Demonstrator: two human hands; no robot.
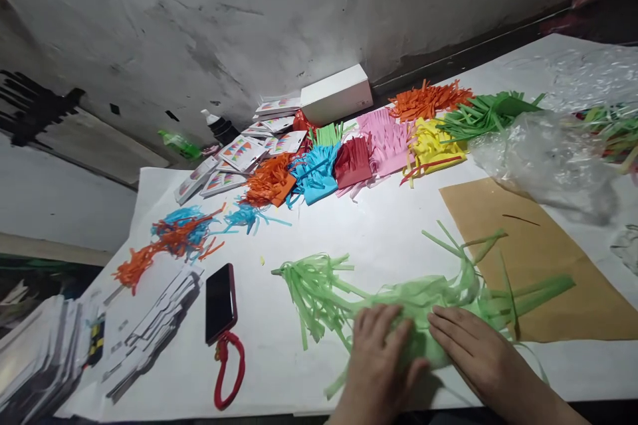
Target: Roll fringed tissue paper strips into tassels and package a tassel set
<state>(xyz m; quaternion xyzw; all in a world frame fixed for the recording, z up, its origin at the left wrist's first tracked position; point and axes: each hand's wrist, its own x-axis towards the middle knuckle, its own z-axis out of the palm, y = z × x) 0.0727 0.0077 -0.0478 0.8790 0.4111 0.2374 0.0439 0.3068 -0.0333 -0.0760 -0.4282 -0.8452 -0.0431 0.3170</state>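
In the head view, both hands lie flat, palms down, on a bundle of light green paper strips at the near edge of the desk. The left hand rests with fingers spread on the middle of the bundle; the right hand presses beside it, fingers pointing left, almost touching the left one. Neither hand is clenched or gripping; they are open and pressing down. The green strips fan out to the left of the hands and to the right, where their ends lie across a sheet of brown paper.

To the near left lies a dark phone with a red cord. Farther left are loose orange and blue strips and stacks of cards. Along the far side runs a row of coloured fringed paper, with a white box behind it. A clear plastic bag lies at the far right.
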